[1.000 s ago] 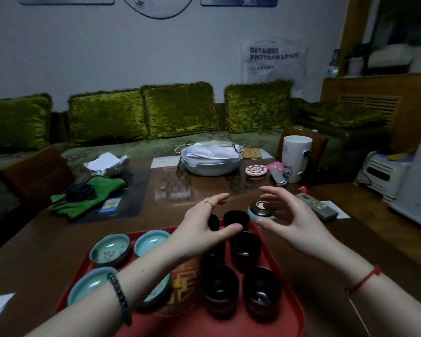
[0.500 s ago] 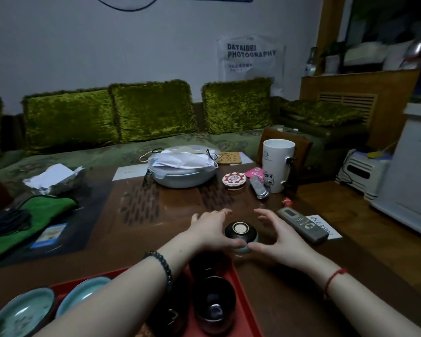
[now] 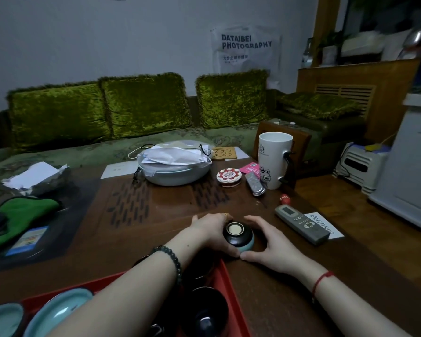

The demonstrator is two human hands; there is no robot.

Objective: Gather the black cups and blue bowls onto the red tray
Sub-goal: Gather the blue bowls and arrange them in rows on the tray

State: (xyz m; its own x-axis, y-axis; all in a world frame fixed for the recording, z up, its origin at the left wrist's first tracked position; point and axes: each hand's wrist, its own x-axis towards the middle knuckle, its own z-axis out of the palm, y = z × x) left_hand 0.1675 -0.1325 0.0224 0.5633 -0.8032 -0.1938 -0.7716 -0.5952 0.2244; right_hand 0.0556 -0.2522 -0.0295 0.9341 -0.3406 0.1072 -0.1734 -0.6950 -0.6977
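Cupping an upside-down blue bowl (image 3: 239,237) from both sides: left hand (image 3: 210,231) wrapping its left flank, right hand (image 3: 269,242) curled against its right, thumbs nearly meeting in front. Bowl sitting foot-up on the brown table (image 3: 170,203), just beyond the far right corner of the red tray (image 3: 233,297). Holding two blue bowls (image 3: 56,312) at the tray's left and black cups (image 3: 204,314) at its right. Lying near the right hand: grey remote (image 3: 301,224).
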